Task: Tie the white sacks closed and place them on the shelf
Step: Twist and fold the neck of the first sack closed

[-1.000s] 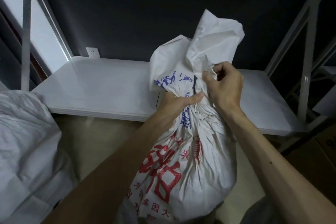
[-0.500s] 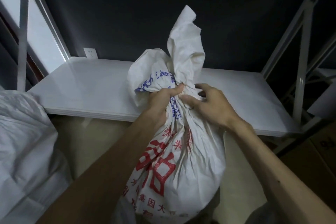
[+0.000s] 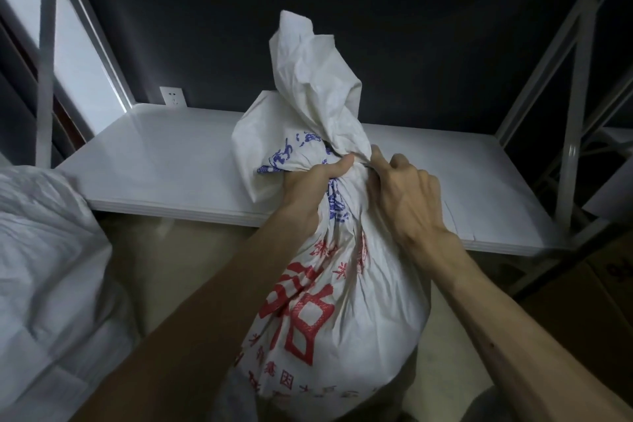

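Together, left hand (image 3: 310,187) and right hand (image 3: 404,195) grip sack (image 3: 342,301) neck (bunched).

Shelf, left half: bare shelf board (image 3: 164,154), open from the left rear corner across to the sack.
Front edge, middle: white sack (image 3: 342,301) blocks it, bunched top rising over the board.
Ends: left upright (image 3: 44,79) and right upright (image 3: 579,106) fence both sides.
Left front corner: second sack (image 3: 51,267) crowds in.

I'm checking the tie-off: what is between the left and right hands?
In the head view, only the bunched neck of the printed white sack lies between the left hand and the right hand; both grip it.
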### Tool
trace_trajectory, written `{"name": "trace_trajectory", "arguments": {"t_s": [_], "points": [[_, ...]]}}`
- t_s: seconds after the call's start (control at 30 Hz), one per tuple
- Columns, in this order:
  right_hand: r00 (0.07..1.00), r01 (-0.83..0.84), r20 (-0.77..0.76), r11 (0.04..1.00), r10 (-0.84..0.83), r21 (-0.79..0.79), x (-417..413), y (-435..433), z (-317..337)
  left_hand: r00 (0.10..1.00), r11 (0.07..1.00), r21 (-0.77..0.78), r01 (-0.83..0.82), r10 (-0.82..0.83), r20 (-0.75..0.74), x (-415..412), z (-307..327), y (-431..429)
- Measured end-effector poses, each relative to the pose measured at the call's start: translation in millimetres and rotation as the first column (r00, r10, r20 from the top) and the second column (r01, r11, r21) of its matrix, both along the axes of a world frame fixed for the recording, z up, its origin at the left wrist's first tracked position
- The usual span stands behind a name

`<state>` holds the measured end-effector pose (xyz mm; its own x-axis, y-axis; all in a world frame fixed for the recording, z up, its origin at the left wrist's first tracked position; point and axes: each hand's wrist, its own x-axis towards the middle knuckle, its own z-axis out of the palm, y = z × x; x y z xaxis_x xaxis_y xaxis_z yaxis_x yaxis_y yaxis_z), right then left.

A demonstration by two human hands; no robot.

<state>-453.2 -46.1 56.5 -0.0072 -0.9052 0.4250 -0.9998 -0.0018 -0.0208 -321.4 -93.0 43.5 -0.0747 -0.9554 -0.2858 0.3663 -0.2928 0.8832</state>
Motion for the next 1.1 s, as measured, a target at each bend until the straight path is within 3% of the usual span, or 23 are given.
{"name": "trace_trajectory", "arguments": {"t_s": [0.27, 0.37, 0.4, 0.47, 0.5, 0.57, 0.6, 0.63, 0.83, 0.9, 0.93, 1.0, 1.1], "points": [[0.991, 0.047, -0.123, 0.994, -0.06, -0.1, 16, -1, -14, 0.989, 0.999, 0.039, 0.016, -0.01, -0.145, -8, 2, 2], [0.981, -0.014, -0.194, 0.981, -0.025, -0.194, 17, -4, -17, 0.986, 0.996, 0.091, -0.007, 0.022, -0.165, -9, 1, 4], [0.987, -0.053, -0.158, 0.983, 0.025, -0.174, 15, -4, -18, 0.985, 0.995, 0.103, -0.012, 0.029, -0.17, -8, 1, 4], [0.97, -0.157, 0.182, 0.987, 0.162, -0.041, 9, -1, -9, 0.983, 0.994, 0.108, 0.001, 0.018, -0.181, -5, 2, 2], [0.882, -0.216, 0.431, 0.976, 0.19, 0.011, 4, 2, -1, 0.983, 0.995, 0.102, 0.008, 0.011, -0.181, -4, 3, 0], [0.522, -0.272, 0.84, 0.962, 0.151, -0.004, -1, 6, 14, 0.988, 0.996, 0.087, 0.001, 0.012, -0.151, -3, 2, -5], [0.319, -0.266, 0.943, 0.964, 0.091, -0.004, -4, 5, 19, 0.991, 0.997, 0.081, 0.0, 0.011, -0.136, -4, 3, -4], [0.192, -0.259, 0.981, 0.965, 0.013, 0.038, -6, 3, 21, 0.992, 0.997, 0.078, 0.01, 0.0, -0.128, -4, 3, -4], [0.058, -0.318, 0.983, 0.93, -0.177, 0.186, -12, 3, 23, 0.984, 0.985, 0.048, 0.164, -0.16, -0.08, 0, 6, 0], [0.081, -0.219, 0.985, 0.961, -0.155, 0.169, -9, 2, 20, 0.988, 0.987, 0.048, 0.153, -0.151, -0.04, -1, 7, 2], [0.162, -0.147, 0.979, 0.978, -0.127, 0.151, -7, 0, 16, 0.988, 0.987, 0.048, 0.152, -0.151, -0.029, -2, 8, 3], [0.419, 0.0, 0.906, 0.998, -0.053, 0.058, -5, -4, 10, 0.985, 0.984, 0.049, 0.169, -0.166, -0.046, -5, 11, 8], [0.696, 0.045, 0.71, 0.98, 0.108, -0.193, 0, 0, 4, 0.983, 0.986, 0.01, 0.163, -0.162, -0.087, -9, 14, 14]]}}
